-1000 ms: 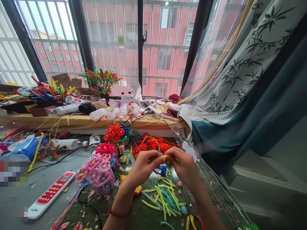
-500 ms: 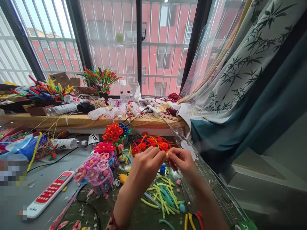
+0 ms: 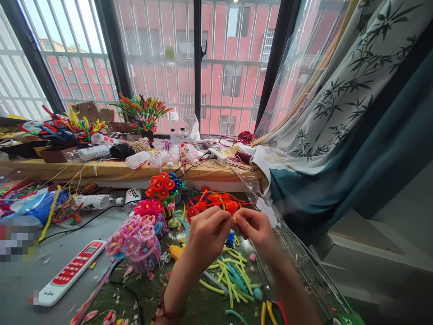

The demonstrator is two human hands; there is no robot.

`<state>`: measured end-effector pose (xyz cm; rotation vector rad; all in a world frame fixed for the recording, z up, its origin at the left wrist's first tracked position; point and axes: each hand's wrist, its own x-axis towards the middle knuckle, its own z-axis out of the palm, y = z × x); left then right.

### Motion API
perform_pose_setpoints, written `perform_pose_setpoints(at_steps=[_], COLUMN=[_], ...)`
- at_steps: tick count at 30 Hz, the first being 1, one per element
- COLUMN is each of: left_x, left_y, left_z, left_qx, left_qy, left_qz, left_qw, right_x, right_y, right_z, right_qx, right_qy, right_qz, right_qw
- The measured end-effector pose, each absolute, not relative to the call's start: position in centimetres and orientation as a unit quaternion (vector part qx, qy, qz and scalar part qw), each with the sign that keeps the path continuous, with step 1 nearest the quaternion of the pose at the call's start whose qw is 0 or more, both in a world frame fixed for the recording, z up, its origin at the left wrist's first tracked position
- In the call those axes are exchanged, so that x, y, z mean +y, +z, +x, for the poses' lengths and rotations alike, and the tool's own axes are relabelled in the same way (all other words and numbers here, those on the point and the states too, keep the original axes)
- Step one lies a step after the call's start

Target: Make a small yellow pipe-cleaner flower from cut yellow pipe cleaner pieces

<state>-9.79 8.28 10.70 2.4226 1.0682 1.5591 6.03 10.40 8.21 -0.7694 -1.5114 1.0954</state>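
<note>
My left hand (image 3: 209, 232) and my right hand (image 3: 255, 230) meet over the table, fingertips pinched together. Between them shows a small yellow piece of pipe cleaner (image 3: 234, 220), mostly hidden by the fingers. Below the hands lie cut yellow-green pipe cleaners (image 3: 226, 277) with some blue ones mixed in. A small blue pipe-cleaner piece (image 3: 230, 239) sits just under the fingertips. Behind the hands is a heap of red-orange pipe-cleaner flowers (image 3: 216, 201). Scissors (image 3: 265, 277) lie partly under my right forearm, beside yellow-handled pliers (image 3: 267, 313).
Left of my hands stand pots of pink pipe-cleaner flowers (image 3: 145, 257) and red ones (image 3: 160, 185). A yellow glue gun (image 3: 176, 252) lies near my left wrist, its black cord (image 3: 131, 289) nearby. A white remote-like device (image 3: 72, 273) rests at left. Bottles (image 3: 138, 159) crowd the windowsill.
Both hands stay pinched together at nearly the same spot. The fingers have shifted slightly around the yellow piece, and less of it shows. The view has moved a little.
</note>
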Motion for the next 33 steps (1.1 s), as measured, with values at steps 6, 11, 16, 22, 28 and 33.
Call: perform_pose_setpoints(at_steps=[6,11,16,22,28,33], left_x=[8.1,8.4,8.6,8.9,8.7,8.9], left_y=[10.8,10.5,10.4,9.7,9.5,8.9], left_z=[-9.3,-9.0,-9.3,-10.0,-10.0,-9.5], left_qx=[0.4,0.397,0.386,0.307,0.281,0.317], left_qy=[0.544,0.55,0.553,0.478,0.433,0.476], left_qz=[0.707,0.688,0.735,0.783,0.799,0.782], left_qw=[0.21,0.257,0.076,-0.252,-0.308,-0.248], right_x=[10.0,10.1,10.6,11.3,11.1,10.8], right_y=[8.4,8.1,8.0,8.1,7.9,8.4], right_z=[6.2,6.4,6.0,5.1,5.2,4.8], right_qx=[-0.746,-0.765,-0.69,-0.508,-0.464,-0.476], right_qy=[0.172,0.029,0.236,0.581,0.643,0.583], right_qz=[-0.313,-0.287,-0.346,-0.344,-0.291,-0.307], right_qw=[0.562,0.576,0.591,0.535,0.536,0.583])
